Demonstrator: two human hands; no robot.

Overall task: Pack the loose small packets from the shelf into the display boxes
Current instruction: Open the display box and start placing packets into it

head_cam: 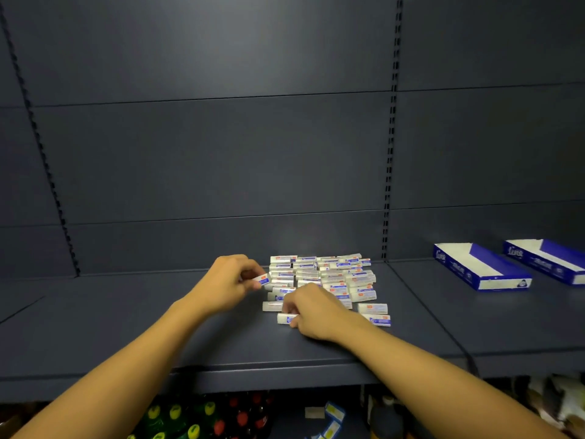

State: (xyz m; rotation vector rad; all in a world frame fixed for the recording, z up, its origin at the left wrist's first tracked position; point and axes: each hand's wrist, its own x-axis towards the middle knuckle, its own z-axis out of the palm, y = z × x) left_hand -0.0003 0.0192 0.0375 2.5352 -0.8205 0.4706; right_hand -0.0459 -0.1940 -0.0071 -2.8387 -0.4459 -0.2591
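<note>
Dark grey shelf: matte dark grey metal shelf (190, 327), flat and smooth, with a panelled back wall and perforated uprights.
Packets: small white oblong packets with blue and red print (329, 277), lying in loose rows mid-shelf; the print is too blurred to read.
Left hand: left hand (228, 283) pinches one small white-and-blue packet (262, 279) by its end, just left of the pile.
Right hand: right hand (316, 312) rests knuckles-up on the pile's near edge, fingers curled round another white packet (285, 318) (mostly hidden beneath them).
Display boxes: two open-topped blue-and-white cardboard display boxes (481, 267), long and shallow, well right of the pile; the farther one is cut off by the frame.
Below: green and red bottle tops (196, 419), dim and blurred.
</note>
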